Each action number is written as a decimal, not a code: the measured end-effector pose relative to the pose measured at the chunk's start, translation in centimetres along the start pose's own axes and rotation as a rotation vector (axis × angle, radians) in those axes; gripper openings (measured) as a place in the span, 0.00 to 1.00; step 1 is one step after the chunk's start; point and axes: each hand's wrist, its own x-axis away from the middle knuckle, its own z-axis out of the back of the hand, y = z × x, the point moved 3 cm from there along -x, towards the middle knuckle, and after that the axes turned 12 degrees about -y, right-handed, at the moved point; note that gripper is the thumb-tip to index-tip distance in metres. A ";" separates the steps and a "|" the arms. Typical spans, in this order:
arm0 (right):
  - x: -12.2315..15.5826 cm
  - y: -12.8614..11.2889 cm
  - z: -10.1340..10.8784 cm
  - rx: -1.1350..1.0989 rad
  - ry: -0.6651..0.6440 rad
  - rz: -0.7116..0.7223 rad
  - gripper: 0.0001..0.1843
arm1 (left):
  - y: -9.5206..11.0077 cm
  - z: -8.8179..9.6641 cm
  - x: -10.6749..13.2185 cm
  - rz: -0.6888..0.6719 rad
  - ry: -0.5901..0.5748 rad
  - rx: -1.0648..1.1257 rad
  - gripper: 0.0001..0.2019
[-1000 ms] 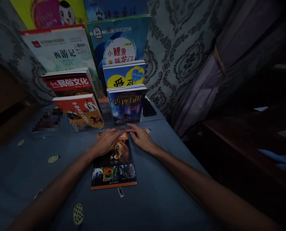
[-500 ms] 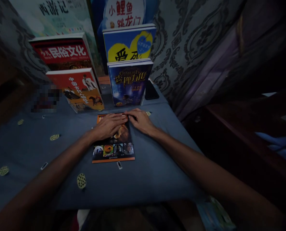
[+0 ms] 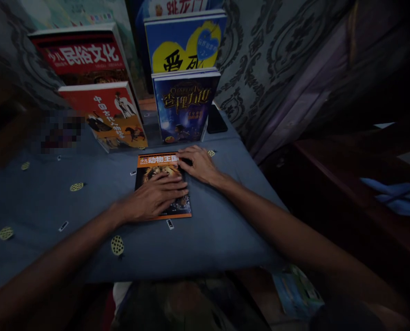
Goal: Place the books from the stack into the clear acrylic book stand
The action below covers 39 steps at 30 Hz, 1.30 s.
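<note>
A paperback book (image 3: 144, 177) with an orange band, white Chinese title and a lion on its cover lies closed on the cloth-covered table (image 3: 208, 239). My left hand (image 3: 159, 195) rests flat across its lower half, fingers stretched toward the right edge. Under that palm most of the cover's bottom pictures are hidden. At the book's top right corner sits my right hand (image 3: 199, 164), fingertips on the cover near the title's end, thumb apart from the fingers.
Behind it stand a blue-purple book (image 3: 186, 108), a blue-yellow book (image 3: 184, 46), an orange-red book (image 3: 108, 117) and a dark red book (image 3: 87, 55). A black phone (image 3: 217, 120) lies beside them. Patterned curtain (image 3: 256, 59) hangs behind the table.
My left hand has slid down the cover toward the bottom edge, uncovering the title and the lion's upper part. My right hand stays by the top right corner. The view has tilted slightly downward.
</note>
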 end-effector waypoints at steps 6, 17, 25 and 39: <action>0.2 -0.4 0.4 0.034 0.008 -0.005 0.15 | 2.9 -0.7 1.1 -0.054 -0.031 0.058 0.21; 0.4 -0.8 0.4 0.080 0.013 -0.001 0.14 | -6.0 0.6 2.6 0.247 0.242 -0.055 0.19; -0.7 -2.6 0.3 0.186 0.006 0.063 0.14 | -10.4 0.3 4.2 0.378 0.345 -0.083 0.19; 1.8 -12.5 -2.4 0.028 -0.160 0.454 0.14 | -10.9 0.2 4.3 0.366 0.318 -0.024 0.19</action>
